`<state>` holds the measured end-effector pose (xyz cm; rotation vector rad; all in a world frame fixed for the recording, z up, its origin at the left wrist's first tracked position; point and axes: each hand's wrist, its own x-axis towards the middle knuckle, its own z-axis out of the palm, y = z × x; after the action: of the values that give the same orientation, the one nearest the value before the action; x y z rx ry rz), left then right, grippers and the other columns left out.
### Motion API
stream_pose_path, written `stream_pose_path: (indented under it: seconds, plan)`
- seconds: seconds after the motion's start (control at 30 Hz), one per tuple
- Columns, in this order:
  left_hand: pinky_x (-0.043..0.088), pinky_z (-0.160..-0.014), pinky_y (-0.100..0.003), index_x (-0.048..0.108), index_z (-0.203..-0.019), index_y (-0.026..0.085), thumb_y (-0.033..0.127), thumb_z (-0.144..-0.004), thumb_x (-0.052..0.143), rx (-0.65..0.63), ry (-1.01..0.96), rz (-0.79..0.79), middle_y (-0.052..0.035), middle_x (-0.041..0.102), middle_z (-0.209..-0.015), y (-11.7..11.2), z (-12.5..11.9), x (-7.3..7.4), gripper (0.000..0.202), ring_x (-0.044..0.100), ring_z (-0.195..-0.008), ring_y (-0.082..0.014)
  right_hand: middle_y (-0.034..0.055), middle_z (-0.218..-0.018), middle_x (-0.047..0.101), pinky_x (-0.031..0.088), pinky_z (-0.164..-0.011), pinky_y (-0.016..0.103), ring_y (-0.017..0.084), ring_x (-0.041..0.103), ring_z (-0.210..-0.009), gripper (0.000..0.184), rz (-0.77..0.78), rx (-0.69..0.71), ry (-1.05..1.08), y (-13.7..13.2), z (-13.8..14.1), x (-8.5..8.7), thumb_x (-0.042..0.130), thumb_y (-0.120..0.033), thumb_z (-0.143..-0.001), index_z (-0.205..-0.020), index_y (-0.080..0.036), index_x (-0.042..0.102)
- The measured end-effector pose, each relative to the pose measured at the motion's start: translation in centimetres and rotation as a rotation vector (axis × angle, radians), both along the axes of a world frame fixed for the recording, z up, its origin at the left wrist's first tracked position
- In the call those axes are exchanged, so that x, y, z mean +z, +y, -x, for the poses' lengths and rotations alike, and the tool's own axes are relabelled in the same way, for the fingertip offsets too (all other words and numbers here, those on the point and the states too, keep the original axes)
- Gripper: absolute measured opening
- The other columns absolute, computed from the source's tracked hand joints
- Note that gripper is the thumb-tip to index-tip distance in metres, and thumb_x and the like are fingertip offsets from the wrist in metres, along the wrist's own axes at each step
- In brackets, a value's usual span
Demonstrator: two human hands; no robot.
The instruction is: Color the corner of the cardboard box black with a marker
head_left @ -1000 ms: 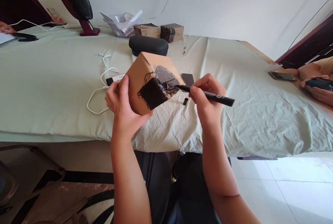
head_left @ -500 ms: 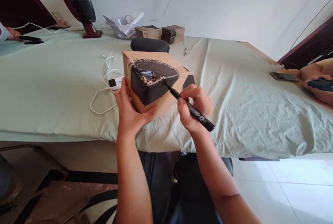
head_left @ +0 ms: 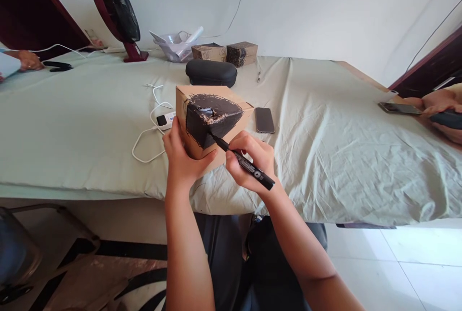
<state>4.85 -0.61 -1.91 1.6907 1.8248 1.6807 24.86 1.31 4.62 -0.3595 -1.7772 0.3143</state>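
A brown cardboard box (head_left: 202,90) is held tilted over the near part of the table, one corner turned up toward me. Black ink covers that corner across its adjoining faces, with a worn, torn spot at its tip. My left hand (head_left: 184,157) grips the box from its left and near side, thumb along the lower edge. In my right hand (head_left: 252,157) is a black marker pen (head_left: 249,166), pinched between thumb and fingers. Its tip touches the blackened face near the middle of the box.
Behind the box lie a black case (head_left: 211,72) and two small cardboard boxes (head_left: 241,54) beside a plastic basket (head_left: 176,47). A phone (head_left: 264,120) lies to the right, a white cable (head_left: 139,147) to the left. A fan (head_left: 119,12) stands farther back. Other people's hands show at both sides.
My right hand has moved left and slightly down, carrying the marker tip from the right part of the black patch to its middle. The view has shifted a little, uncovering the phone.
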Motion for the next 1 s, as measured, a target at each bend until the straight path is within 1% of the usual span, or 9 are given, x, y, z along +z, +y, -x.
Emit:
stream_pose_path:
  seconds: [0.13,0.27,0.37,0.43,0.57,0.67,0.8,0.9,1.0]
  plan:
    - [0.043,-0.126,-0.06,0.025,-0.171,0.039,0.048,-0.062,0.1,-0.049,-0.078,0.017,-0.0156,0.038,-0.158,-0.1,0.3,-0.1,0.132,0.042,-0.153,-0.0395,-0.0054,-0.072,0.054,0.041,-0.059,0.025,0.01,0.051,-0.062,0.015,0.078,-0.044,0.091,1.0,-0.5,-0.1,0.06,-0.012,-0.091,-0.086,-0.024,0.052]
    - [0.044,-0.124,-0.06,0.026,-0.171,0.04,0.052,-0.064,0.099,-0.1,-0.045,0.001,-0.0146,0.042,-0.157,0.0,0.9,-0.5,0.13,0.043,-0.152,-0.0399,-0.0037,-0.075,0.058,0.045,-0.061,0.027,0.012,0.054,-0.065,0.011,0.142,-0.103,0.21,2.1,-1.3,-0.2,0.062,-0.02,-0.094,-0.087,-0.024,0.054]
    - [0.045,-0.124,-0.058,0.025,-0.171,0.041,0.053,-0.067,0.098,-0.141,-0.011,-0.018,-0.0136,0.04,-0.159,-0.2,1.0,-0.5,0.128,0.043,-0.153,-0.0392,-0.0025,-0.077,0.06,0.047,-0.063,0.029,0.013,0.057,-0.067,0.008,0.189,-0.182,0.232,2.4,-1.8,0.2,0.061,-0.026,-0.095,-0.088,-0.025,0.055]
    - [0.044,-0.125,-0.057,0.024,-0.172,0.041,0.054,-0.068,0.098,-0.177,0.026,-0.031,-0.0134,0.039,-0.16,-0.4,0.9,-0.2,0.128,0.041,-0.155,-0.0389,-0.0034,-0.073,0.059,0.044,-0.059,0.027,0.012,0.055,-0.063,0.011,0.268,-0.192,0.228,2.2,-2.1,0.9,0.061,-0.028,-0.094,-0.085,-0.024,0.055]
    - [0.035,-0.13,-0.06,0.026,-0.171,0.041,0.058,-0.067,0.097,-0.212,0.078,-0.053,-0.0134,0.038,-0.161,-0.8,0.4,0.5,0.128,0.037,-0.158,-0.0384,-0.0072,-0.059,0.044,0.029,-0.047,0.025,0.009,0.042,-0.049,0.018,0.391,-0.138,0.268,1.6,-3.2,2.5,0.061,-0.023,-0.089,-0.075,-0.024,0.05]
    - [0.033,-0.131,-0.061,0.026,-0.171,0.04,0.059,-0.065,0.098,-0.219,0.066,-0.045,-0.0136,0.037,-0.162,-0.8,0.3,0.5,0.129,0.036,-0.159,-0.0388,-0.0064,-0.056,0.039,0.027,-0.043,0.025,0.01,0.039,-0.045,0.021,0.452,-0.099,0.265,1.5,-4.4,2.9,0.057,-0.025,-0.09,-0.072,-0.024,0.047]
    - [0.035,-0.13,-0.06,0.022,-0.172,0.038,0.051,-0.067,0.099,-0.138,-0.026,-0.015,-0.0157,0.039,-0.161,0.2,0.5,-1.1,0.131,0.038,-0.158,-0.0384,-0.0053,-0.062,0.039,0.028,-0.04,0.026,0.009,0.037,-0.042,0.029,0.437,-0.069,0.321,2.3,-6.0,2.6,0.052,-0.039,-0.099,-0.076,-0.025,0.042]
    - [0.037,-0.13,-0.058,0.018,-0.172,0.035,0.047,-0.073,0.096,-0.123,-0.138,-0.002,-0.0173,0.037,-0.166,1.5,0.6,-2.6,0.126,0.037,-0.161,-0.0367,-0.0049,-0.066,0.046,0.035,-0.045,0.025,0.009,0.044,-0.047,0.023,0.407,-0.146,0.344,3.4,-7.3,2.0,0.056,-0.042,-0.101,-0.086,-0.024,0.054]
    - [0.041,-0.129,-0.058,0.018,-0.172,0.031,0.044,-0.081,0.09,-0.162,-0.22,0.029,-0.0191,0.04,-0.167,2.4,0.5,-3.6,0.116,0.043,-0.158,-0.0347,-0.0031,-0.073,0.059,0.043,-0.053,0.026,0.011,0.054,-0.056,0.015,0.437,-0.233,0.242,4.7,-8.9,1.0,0.069,-0.037,-0.093,-0.099,-0.023,0.068]
